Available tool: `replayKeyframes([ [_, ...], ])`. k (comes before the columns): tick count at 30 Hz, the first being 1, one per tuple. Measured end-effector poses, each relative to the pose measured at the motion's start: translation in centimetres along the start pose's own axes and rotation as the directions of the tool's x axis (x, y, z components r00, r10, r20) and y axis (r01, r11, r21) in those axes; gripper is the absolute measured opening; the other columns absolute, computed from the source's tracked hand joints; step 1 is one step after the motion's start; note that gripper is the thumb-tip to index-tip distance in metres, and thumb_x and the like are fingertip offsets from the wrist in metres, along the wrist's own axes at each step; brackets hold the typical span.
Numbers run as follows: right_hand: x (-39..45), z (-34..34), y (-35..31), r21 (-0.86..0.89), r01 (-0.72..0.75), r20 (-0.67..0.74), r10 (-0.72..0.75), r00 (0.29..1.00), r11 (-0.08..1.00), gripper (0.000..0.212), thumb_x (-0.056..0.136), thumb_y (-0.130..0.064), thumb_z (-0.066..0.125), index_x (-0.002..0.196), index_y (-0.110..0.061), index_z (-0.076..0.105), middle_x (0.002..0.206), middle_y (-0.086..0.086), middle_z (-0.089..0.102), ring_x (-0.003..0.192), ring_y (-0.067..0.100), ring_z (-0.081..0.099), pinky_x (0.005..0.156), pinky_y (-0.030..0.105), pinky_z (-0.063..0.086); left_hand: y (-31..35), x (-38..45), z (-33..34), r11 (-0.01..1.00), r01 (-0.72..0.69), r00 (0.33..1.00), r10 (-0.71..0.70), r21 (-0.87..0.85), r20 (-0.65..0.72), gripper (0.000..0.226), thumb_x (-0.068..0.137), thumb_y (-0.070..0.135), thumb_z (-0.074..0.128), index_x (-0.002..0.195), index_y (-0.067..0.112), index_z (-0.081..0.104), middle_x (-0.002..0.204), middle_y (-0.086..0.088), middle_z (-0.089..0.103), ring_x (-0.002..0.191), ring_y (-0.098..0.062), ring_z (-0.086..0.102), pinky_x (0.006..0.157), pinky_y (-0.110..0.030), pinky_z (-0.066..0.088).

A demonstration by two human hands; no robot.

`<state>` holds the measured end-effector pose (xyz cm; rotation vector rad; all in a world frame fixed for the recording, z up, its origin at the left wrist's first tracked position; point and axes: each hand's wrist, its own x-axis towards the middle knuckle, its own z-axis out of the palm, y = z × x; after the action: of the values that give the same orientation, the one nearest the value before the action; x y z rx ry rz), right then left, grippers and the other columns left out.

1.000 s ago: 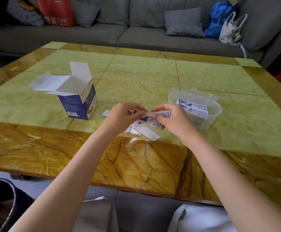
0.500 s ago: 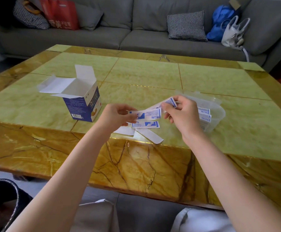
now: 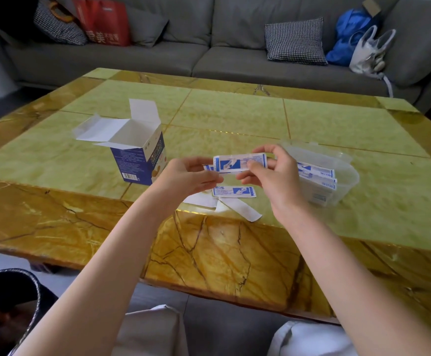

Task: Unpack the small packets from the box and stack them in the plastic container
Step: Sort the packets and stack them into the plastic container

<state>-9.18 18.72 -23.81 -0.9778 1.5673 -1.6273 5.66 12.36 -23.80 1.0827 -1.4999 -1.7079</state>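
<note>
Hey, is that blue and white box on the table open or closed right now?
Open. The box stands upright with its white top flaps folded outward, showing the white inside; whether any packets remain inside cannot be told.

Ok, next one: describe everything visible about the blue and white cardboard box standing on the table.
The blue and white cardboard box stands upright on the green and yellow marble table, left of both hands and apart from them. Its top is open: white flaps are folded outward to the left and back, showing a white interior, with no contents in sight. The sides are dark blue with white small print and a barcode near the bottom; one face carries larger lettering. Nothing but the table touches it.
</note>
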Motion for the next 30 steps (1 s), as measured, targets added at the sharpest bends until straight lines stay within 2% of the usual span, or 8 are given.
replayKeyframes([
  [4,0.0,0.4,0.5,-0.391,0.157,0.044,-0.152,0.987,0.907,0.017,0.088,-0.006,0.059,0.104,-0.007,0.054,0.095,0.007,0.064,0.058,0.011,0.066,0.048,0.017,0.048,-0.1,0.3,0.0,0.981,-0.112,0.992,0.121,0.159,-0.048,0.018,0.085,0.002,0.061,0.102,0.008,0.063,0.089,-0.007,0.070,0.066,-0.007,0.069,0.066,-0.017,0.057],
  [6,0.1,0.3,0.7,-0.769,0.348,0.216,-0.293,0.931,0.536,0.033,0.085,-0.024,0.065,0.115,-0.014,0.056,0.116,0.000,0.055,0.074,0.014,0.062,0.059,0.019,0.045,-0.2,0.5,-0.1,0.862,-0.231,0.956,0.287,0.452,-0.060,0.018,0.086,0.001,0.060,0.097,0.014,0.065,0.086,-0.005,0.070,0.066,-0.007,0.069,0.066,-0.021,0.058],
  [8,0.0,0.4,0.7,-0.852,0.413,0.333,-0.274,0.902,0.322,0.037,0.085,-0.037,0.062,0.118,-0.019,0.058,0.116,-0.003,0.054,0.080,0.017,0.060,0.063,0.025,0.043,-0.3,0.5,0.3,0.754,-0.326,0.926,0.377,0.570,0.030,0.021,0.084,0.001,0.060,0.096,0.018,0.067,0.085,-0.002,0.071,0.072,-0.010,0.070,0.068,-0.023,0.058],
  [13,0.7,-0.5,0.5,-0.865,0.331,0.243,-0.262,0.934,0.377,0.022,0.092,-0.025,0.054,0.075,-0.012,0.057,0.068,0.004,0.055,0.066,0.026,0.051,0.053,0.029,0.028,-1.5,1.3,1.1,0.483,-0.355,0.890,0.437,0.801,0.131,0.036,0.090,0.010,0.053,0.125,0.019,0.053,0.107,0.000,0.068,0.097,-0.014,0.064,0.084,-0.028,0.051],
  [16,1.2,-1.5,0.1,-0.853,0.266,0.179,-0.227,0.957,0.448,0.041,0.093,-0.018,0.052,0.058,-0.013,0.031,0.054,0.000,0.035,0.051,0.018,0.033,0.046,0.030,0.022,-3.2,2.7,1.3,0.275,-0.254,0.935,0.315,0.927,0.163,0.040,0.094,0.020,0.048,0.134,0.018,0.045,0.127,-0.002,0.058,0.119,-0.024,0.049,0.096,-0.035,0.043],
  [18,1.3,-1.8,0.5,-0.827,0.192,0.170,-0.092,0.981,0.528,0.039,0.096,-0.017,0.046,0.059,-0.012,0.033,0.055,0.001,0.035,0.049,0.014,0.032,0.046,0.027,0.023,-4.0,3.5,1.9,0.202,-0.217,0.957,0.239,0.955,0.166,0.041,0.094,0.023,0.048,0.134,0.019,0.045,0.129,-0.003,0.055,0.118,-0.027,0.046,0.098,-0.037,0.041],
  [22,1.0,-2.3,1.8,-0.544,-0.125,0.118,0.223,0.968,0.830,0.016,0.096,-0.014,0.045,0.092,-0.003,0.056,0.064,0.006,0.053,0.052,0.015,0.047,0.047,0.024,0.035,-3.7,4.4,2.7,0.320,-0.176,0.971,0.212,0.931,0.110,0.032,0.087,0.016,0.059,0.118,0.014,0.058,0.111,-0.006,0.064,0.101,-0.025,0.058,0.083,-0.030,0.044],
  [30,0.5,-1.4,2.5,-0.061,-0.447,0.139,0.451,0.882,0.892,0.012,0.094,-0.006,0.049,0.085,-0.009,0.058,0.083,0.011,0.062,0.046,0.011,0.043,0.031,0.015,0.023,-2.6,3.9,2.7,0.656,-0.146,0.986,0.159,0.740,0.054,0.013,0.085,0.023,0.063,0.082,0.011,0.065,0.074,0.001,0.063,0.063,-0.008,0.054,0.054,-0.014,0.039],
])
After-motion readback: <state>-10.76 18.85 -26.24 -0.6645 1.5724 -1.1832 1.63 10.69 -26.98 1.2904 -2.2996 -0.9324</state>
